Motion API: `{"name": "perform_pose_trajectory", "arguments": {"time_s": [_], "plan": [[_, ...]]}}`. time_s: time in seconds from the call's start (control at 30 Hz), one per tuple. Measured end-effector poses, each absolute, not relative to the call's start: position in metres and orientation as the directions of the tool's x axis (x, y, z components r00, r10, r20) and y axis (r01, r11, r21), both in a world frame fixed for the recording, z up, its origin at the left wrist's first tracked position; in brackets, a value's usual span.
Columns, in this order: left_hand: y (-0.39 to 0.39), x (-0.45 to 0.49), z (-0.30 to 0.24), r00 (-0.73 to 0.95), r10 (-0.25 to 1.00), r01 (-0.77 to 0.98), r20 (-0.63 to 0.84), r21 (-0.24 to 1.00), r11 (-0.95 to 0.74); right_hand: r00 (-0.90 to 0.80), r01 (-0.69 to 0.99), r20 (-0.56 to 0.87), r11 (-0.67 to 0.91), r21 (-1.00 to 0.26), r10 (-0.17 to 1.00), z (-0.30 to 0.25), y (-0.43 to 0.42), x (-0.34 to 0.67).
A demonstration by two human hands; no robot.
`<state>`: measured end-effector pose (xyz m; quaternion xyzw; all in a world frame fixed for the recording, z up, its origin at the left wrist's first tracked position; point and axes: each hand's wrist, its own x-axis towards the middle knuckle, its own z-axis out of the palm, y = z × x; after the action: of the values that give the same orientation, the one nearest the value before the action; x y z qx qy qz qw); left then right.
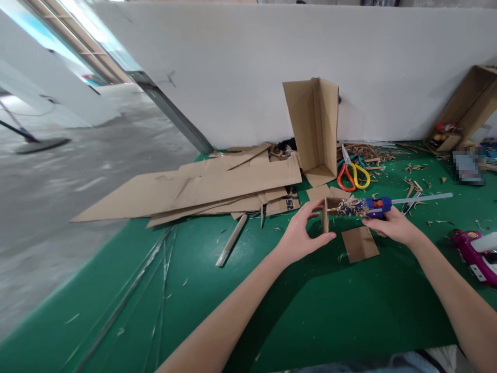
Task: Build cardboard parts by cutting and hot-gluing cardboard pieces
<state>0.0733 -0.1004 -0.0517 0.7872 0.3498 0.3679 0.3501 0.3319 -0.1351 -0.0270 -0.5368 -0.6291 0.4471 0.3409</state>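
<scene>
My left hand (302,228) grips a small cardboard piece (325,217) on edge, thumb below and fingers along its far side. In my right hand (394,226) is a blue hot glue gun (378,207), its nozzle pointing left at the cardboard. Stringy scraps cling around the gun's front, and a long translucent glue stick (423,198) sticks out of its back. Whether the nozzle touches the cardboard I cannot tell. Below the gun lies a loose cardboard square (360,244) on the green table.
Cardboard sheets (217,186) are stacked at the left, near a flat stick (232,241). Behind my hands stand a folded cardboard piece (316,129) and scissors (352,173) among scraps. A purple glue gun (476,254) lies at right; a cardboard box (466,103) leans by the white wall.
</scene>
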Motion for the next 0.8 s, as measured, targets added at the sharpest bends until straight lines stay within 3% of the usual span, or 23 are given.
{"name": "perform_pose_trajectory", "arguments": {"time_s": [0.8], "plan": [[-0.0991, 0.0723, -0.0523, 0.478, 0.811, 0.310, 0.337, 0.799, -0.515, -0.197, 0.330, -0.076, -0.007, -0.944, 0.977, -0.0281, -0.1369, 0.3321]]}}
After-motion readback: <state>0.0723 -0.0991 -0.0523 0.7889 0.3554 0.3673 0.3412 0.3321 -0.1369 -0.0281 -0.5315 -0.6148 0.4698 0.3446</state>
